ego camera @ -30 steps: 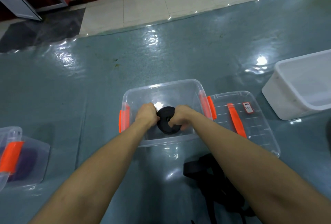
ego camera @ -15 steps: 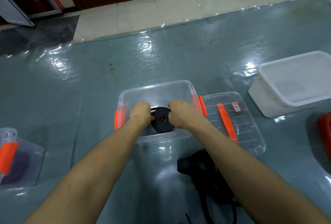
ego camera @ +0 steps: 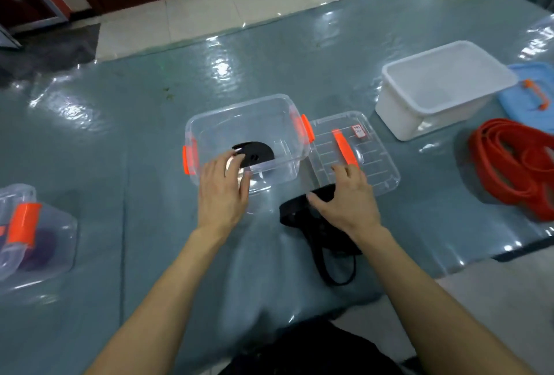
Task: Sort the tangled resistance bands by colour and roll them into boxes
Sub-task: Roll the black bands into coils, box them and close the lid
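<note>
A rolled black band (ego camera: pixel 255 152) lies inside the clear box (ego camera: pixel 281 117) with orange latches. My left hand (ego camera: pixel 223 191) hovers at the box's near wall, fingers spread and holding nothing. My right hand (ego camera: pixel 344 199) is over the loose black band (ego camera: pixel 326 236) on the mat in front of the box's lid (ego camera: pixel 371 162), fingers relaxed, touching its upper end. A pile of red bands (ego camera: pixel 515 165) lies at the right.
An empty white tub (ego camera: pixel 443 87) stands at the back right, with a blue lid (ego camera: pixel 533 90) beside it. At the far left a clear box (ego camera: pixel 39 236) holds a purple roll. The grey mat (ego camera: pixel 120 135) ends at tiled floor behind.
Both hands let go of the black roll, which now lies in the clear box, and drew back. My right hand moved right and down onto the loose black band.
</note>
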`<state>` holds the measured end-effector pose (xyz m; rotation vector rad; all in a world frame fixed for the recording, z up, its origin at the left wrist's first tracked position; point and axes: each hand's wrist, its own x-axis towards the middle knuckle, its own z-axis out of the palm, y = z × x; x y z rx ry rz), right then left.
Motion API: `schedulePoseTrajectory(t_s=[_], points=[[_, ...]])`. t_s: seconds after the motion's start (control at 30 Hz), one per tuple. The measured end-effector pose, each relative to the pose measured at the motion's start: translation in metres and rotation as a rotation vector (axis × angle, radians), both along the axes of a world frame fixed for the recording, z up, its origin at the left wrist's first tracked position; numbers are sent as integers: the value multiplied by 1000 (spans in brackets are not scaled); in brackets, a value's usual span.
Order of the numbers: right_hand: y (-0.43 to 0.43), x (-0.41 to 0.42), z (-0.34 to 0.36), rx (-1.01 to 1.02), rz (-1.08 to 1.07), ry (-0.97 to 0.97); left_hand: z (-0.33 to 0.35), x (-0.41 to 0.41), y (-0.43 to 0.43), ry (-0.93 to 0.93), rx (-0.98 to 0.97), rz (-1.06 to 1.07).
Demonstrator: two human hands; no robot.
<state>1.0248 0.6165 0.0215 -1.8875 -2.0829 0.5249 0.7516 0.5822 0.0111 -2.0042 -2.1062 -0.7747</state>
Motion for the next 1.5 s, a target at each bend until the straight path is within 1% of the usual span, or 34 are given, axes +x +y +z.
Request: schedulePoseTrajectory(t_s=[0.07,0.13,0.17,0.23,0.3,0.37,0.4,0.43,0.5,0.57,0.63,0.67,0.7,0.73,0.77,0.8,0.87,0.9,0.93,0.97,1.0,1.03,1.1,1.13,1.2,1.3,1.37,1.43,1.5], points=[[-27,14,-23,-233,-94,-201,-18,8,-33,32,2,-61],[-51,27,-42,-433,-124,-290,-36,20,-55,-21,-69,-108],[-60,33,-48,-465,-129,-303,-44,28,-60,-65,-141,-131],[-69,41,-54,-385,-129,-267,-54,48,-59,-151,-313,-167],[-68,50,-55,-309,-125,-131,-60,67,-47,-364,-515,-150],[-67,57,-49,-322,-67,-30,-61,78,-32,-548,-661,-104],[-68,60,-45,-322,-31,14,-59,80,-29,-593,-687,-92],[-70,61,-38,-303,-2,69,-55,79,-29,-606,-659,-88],[-75,59,-20,-262,18,195,-40,67,-43,-646,-526,-57],[-77,50,6,-270,72,271,-15,41,-65,-803,-354,32],[-73,30,37,-269,213,273,10,6,-93,-1024,-159,140],[-68,18,54,-242,276,260,20,-14,-105,-1101,-65,196],[-63,5,72,-201,319,234,27,-36,-117,-1136,2,263],[-58,-8,91,-148,341,209,33,-58,-128,-1131,37,346],[-53,-22,108,-92,357,192,35,-79,-140,-1096,29,436],[-48,-37,127,-42,373,195,37,-100,-152,-1025,-59,524],[-41,-66,161,33,397,249,38,-125,-175,-768,-351,618],[-40,-83,178,64,414,272,41,-131,-183,-639,-426,588],[-40,-98,193,85,435,278,46,-133,-187,-557,-429,516],[-39,-111,207,100,473,268,55,-131,-185,-532,-380,426],[-38,-123,220,112,524,254,67,-127,-180,-557,-318,329],[-37,-133,231,114,575,244,79,-122,-173,-630,-269,237],[-35,-148,254,67,666,233,107,-107,-155,-779,-236,81],[-33,-154,264,30,705,228,120,-98,-146,-801,-233,26],[-32,-161,282,-2,762,228,140,-83,-127,-799,-195,-39],[-31,-164,305,80,788,185,166,-69,-107,-817,-81,-34],[-31,-162,320,84,826,229,181,-66,-100,-836,-67,-71],[-30,-160,339,64,863,325,200,-62,-96,-950,-78,-166],[-30,-159,362,80,855,443,224,-59,-92,-1088,-86,-300]])
